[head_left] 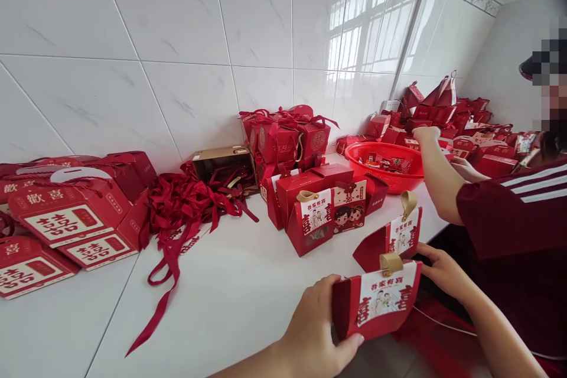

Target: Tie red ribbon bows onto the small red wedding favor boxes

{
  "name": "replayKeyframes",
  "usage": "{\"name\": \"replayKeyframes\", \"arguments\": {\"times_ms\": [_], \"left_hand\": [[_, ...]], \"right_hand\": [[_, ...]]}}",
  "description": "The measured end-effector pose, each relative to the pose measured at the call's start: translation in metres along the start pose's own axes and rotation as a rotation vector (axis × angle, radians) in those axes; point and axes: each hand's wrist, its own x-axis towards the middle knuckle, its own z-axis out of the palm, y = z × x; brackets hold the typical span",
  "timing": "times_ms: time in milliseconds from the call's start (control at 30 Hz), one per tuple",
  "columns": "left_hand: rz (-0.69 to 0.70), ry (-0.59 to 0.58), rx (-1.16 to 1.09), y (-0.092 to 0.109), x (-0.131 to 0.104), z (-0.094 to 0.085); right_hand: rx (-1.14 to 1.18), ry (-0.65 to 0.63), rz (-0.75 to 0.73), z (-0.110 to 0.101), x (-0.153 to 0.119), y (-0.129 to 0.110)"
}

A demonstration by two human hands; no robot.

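My left hand (316, 328) grips the left end of a red gift box (376, 301) with a white printed label and a gold ribbon loop on top, near the table's front edge. Just behind it stands a second red box (401, 233) with the same kind of label and loop. My right hand (447, 274) has its fingertips at the right side of these boxes; the nearer box partly hides them. A similar labelled box (305, 224) stands farther back, beside a box with two cartoon figures (349, 207).
Flat-stacked red boxes (73, 218) and tangled red ribbon (183, 204) lie at the left, by an open carton (221, 156). A red basket (383, 180) holds small packets. At right, a person in a maroon sleeve (509, 212) reaches over piled boxes (443, 112).
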Motion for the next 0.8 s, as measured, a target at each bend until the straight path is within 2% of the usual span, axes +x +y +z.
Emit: {"name": "replayKeyframes", "arguments": {"times_ms": [200, 367, 500, 667, 800], "left_hand": [[-0.035, 0.034, 0.061, 0.0, 0.002, -0.005], [0.005, 0.034, 0.095, -0.012, -0.011, -0.017], [0.007, 0.111, 0.146, -0.033, -0.03, -0.044], [-0.163, 0.196, 0.075, -0.054, -0.057, -0.087], [-0.206, 0.207, -0.007, -0.057, -0.074, -0.101]], "right_hand": [[0.0, 0.026, 0.02, 0.0, -0.01, 0.01], [0.072, 0.062, 0.028, 0.002, -0.015, 0.017], [0.132, 0.075, 0.025, 0.003, -0.017, 0.025], [0.115, 0.156, -0.002, 0.011, -0.024, 0.032], [0.052, 0.182, 0.037, 0.021, -0.023, 0.029]]}}
